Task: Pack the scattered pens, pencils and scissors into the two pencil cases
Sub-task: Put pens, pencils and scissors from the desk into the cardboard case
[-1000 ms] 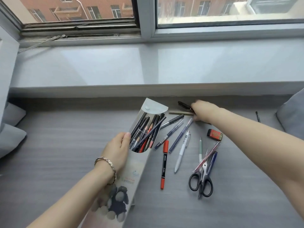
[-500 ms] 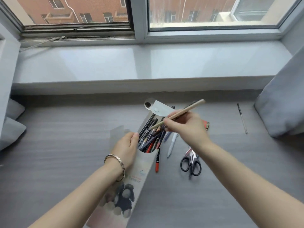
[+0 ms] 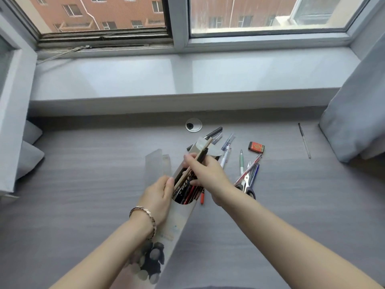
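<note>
A long translucent pencil case (image 3: 177,222) with a dark animal print lies on the grey desk, its mouth full of several pens and pencils. My left hand (image 3: 159,198) holds the case at the left rim of its mouth. My right hand (image 3: 205,173) pinches a wooden pencil (image 3: 205,146) and a dark pen (image 3: 201,157) together, their lower ends inside the mouth. Loose on the desk to the right lie black-handled scissors (image 3: 248,185), a green pen (image 3: 241,161), a red pen (image 3: 249,168), a blue pen (image 3: 255,174) and a white pen (image 3: 225,158). A black pen (image 3: 214,132) lies behind the case.
A red eraser (image 3: 256,147) lies right of the pens. A thin clear pen (image 3: 304,140) lies far right near a grey curtain (image 3: 354,113). A round cable grommet (image 3: 193,125) sits at the desk's back edge under the windowsill (image 3: 187,80). Grey cushions (image 3: 29,155) sit left.
My right hand picked up the wooden pencil and a dark pen behind the case, carried them over and lowered their tips into its mouth. My left hand stayed on the case.
</note>
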A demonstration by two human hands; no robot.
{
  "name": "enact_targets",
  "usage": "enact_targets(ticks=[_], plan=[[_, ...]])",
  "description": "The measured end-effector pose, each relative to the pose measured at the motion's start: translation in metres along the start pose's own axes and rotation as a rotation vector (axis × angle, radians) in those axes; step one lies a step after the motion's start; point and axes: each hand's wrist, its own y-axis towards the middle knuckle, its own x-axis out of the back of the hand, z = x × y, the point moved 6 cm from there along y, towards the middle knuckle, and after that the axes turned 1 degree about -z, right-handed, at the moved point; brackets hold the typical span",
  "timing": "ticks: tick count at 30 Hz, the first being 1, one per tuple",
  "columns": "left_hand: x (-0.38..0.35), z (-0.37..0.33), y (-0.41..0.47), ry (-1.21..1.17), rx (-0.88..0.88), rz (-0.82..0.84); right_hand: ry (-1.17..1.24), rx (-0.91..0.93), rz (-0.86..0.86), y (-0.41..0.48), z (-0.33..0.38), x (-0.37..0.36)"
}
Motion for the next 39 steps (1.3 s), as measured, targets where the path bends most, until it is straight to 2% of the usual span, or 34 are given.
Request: enact_targets(ticks=[4, 6, 8, 12, 15, 18, 23, 26, 28, 30, 32, 33, 39], plan=[[0.005, -0.001, -0.003, -0.001, -0.025, -0.034, 0.145, 0.179, -0.18, 0.0, 0.013, 0.012], [0.006, 0.0, -0.004, -0.003, -0.029, -0.042, 0.128, 0.274, -0.217, -0.001, 0.017, 0.016], [0.007, 0.0, -0.004, -0.009, -0.026, -0.054, 0.064, 0.297, -0.197, 0.001, 0.013, 0.013], [0.009, 0.003, -0.004, -0.019, -0.013, -0.079, -0.115, 0.223, -0.126, 0.003, 0.001, 0.002], [0.01, 0.006, -0.005, -0.01, -0.019, -0.09, -0.139, 0.198, -0.098, 0.001, -0.001, 0.0], [0.01, 0.006, -0.005, -0.011, -0.023, -0.09, -0.201, 0.265, -0.14, -0.002, 0.002, 0.003], [0.01, 0.008, -0.004, 0.016, -0.028, -0.079, -0.696, 0.452, -0.158, -0.003, 0.01, 0.007], [0.012, 0.015, -0.002, 0.016, 0.009, -0.095, -0.599, 0.479, -0.181, -0.005, 0.018, 0.035], [0.017, 0.022, 0.002, -0.001, 0.053, -0.121, -0.654, 0.428, -0.281, -0.005, 0.012, 0.067], [0.021, 0.027, 0.004, -0.018, 0.086, -0.14, -0.94, 0.183, -0.341, -0.001, -0.013, 0.099], [0.024, 0.029, 0.005, -0.022, 0.102, -0.153, -1.178, -0.098, -0.283, -0.003, -0.046, 0.119], [0.026, 0.029, 0.006, -0.022, 0.109, -0.16, -1.221, -0.177, -0.262, -0.005, -0.059, 0.124], [0.026, 0.027, 0.007, -0.009, 0.123, -0.154, -1.089, -0.224, -0.294, -0.003, -0.078, 0.126]])
